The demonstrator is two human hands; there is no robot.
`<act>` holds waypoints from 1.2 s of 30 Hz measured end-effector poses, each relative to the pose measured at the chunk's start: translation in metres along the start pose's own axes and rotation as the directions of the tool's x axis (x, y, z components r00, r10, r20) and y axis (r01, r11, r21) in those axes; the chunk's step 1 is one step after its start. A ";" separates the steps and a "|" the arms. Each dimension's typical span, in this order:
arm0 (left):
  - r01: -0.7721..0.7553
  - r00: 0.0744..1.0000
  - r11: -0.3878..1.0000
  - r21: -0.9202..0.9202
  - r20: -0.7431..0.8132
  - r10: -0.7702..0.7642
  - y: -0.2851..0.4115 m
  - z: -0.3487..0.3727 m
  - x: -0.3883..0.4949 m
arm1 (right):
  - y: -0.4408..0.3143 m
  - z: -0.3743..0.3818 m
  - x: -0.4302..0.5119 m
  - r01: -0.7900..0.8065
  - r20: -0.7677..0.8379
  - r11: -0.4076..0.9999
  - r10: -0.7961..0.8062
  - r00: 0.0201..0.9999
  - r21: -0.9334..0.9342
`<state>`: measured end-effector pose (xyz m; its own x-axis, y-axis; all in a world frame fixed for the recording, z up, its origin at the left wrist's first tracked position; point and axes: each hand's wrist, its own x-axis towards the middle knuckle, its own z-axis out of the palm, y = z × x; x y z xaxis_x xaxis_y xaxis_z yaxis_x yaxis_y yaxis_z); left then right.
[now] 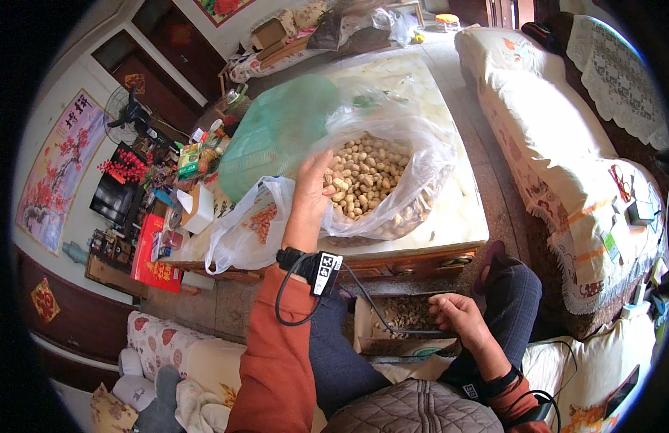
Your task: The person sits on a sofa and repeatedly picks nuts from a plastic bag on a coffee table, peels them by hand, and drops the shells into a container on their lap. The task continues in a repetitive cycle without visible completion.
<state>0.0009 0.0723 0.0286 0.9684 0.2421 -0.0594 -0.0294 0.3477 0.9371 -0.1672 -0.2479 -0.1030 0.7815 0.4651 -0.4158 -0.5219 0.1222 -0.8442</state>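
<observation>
A large clear plastic bag of unshelled peanuts [367,173] stands open on the table. My left hand [314,181] is at the bag's left edge, beside the peanuts, its fingers pointing away from me; whether it holds any is unclear. Left of that wrist, a smaller white plastic bag [223,243] holds shelled reddish peanut kernels [263,221]. My right hand [454,316] is over the right side of a cardboard box [365,325] with peanut shells [402,314] in it. Its fingers are curled together, and anything between them is too small to tell.
A green mesh cover [275,130] lies on the table [469,216] behind the bags. A tissue box [199,210] and a red box [153,243] are at the left. A covered sofa [550,140] runs along the right. Cables hang from both wrists.
</observation>
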 end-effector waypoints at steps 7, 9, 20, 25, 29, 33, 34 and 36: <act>0.136 0.990 0.990 -0.037 0.048 -0.134 0.001 0.037 -0.062 | -0.016 0.010 0.004 -0.045 0.124 0.878 -0.016 0.992 0.476; 0.078 0.953 0.995 0.062 0.287 -0.092 -0.019 0.057 -0.103 | -0.020 0.017 0.008 -0.091 0.219 0.749 -0.074 0.973 0.656; -0.730 0.662 0.312 0.609 0.743 0.098 -0.112 0.097 -0.216 | -0.008 0.033 0.000 -0.214 0.299 0.432 -0.141 0.944 0.876; -0.675 0.686 0.390 0.626 0.727 0.020 -0.103 0.084 -0.217 | 0.005 0.034 0.006 -0.241 0.296 0.349 -0.112 0.949 0.905; -0.489 0.778 0.572 0.658 0.625 -0.054 -0.089 0.075 -0.224 | 0.011 0.031 0.007 -0.297 0.359 0.320 -0.156 0.920 0.900; -0.449 0.808 0.647 0.616 0.590 -0.001 -0.087 0.068 -0.228 | 0.012 0.030 0.003 -0.280 0.341 0.337 -0.139 0.930 0.899; -0.477 0.799 0.621 0.622 0.601 0.012 -0.087 0.066 -0.228 | 0.012 0.029 0.002 -0.288 0.357 0.330 -0.172 0.918 0.899; -0.613 0.736 0.540 0.577 0.665 0.126 -0.090 0.067 -0.230 | 0.011 0.029 0.001 -0.288 0.357 0.343 -0.160 0.920 0.894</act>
<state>-0.2029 -0.0755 -0.0194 0.8739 -0.3799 0.3031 -0.4669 -0.4828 0.7409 -0.1819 -0.2207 -0.1027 0.6805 0.7217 -0.1267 -0.7095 0.6922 0.1323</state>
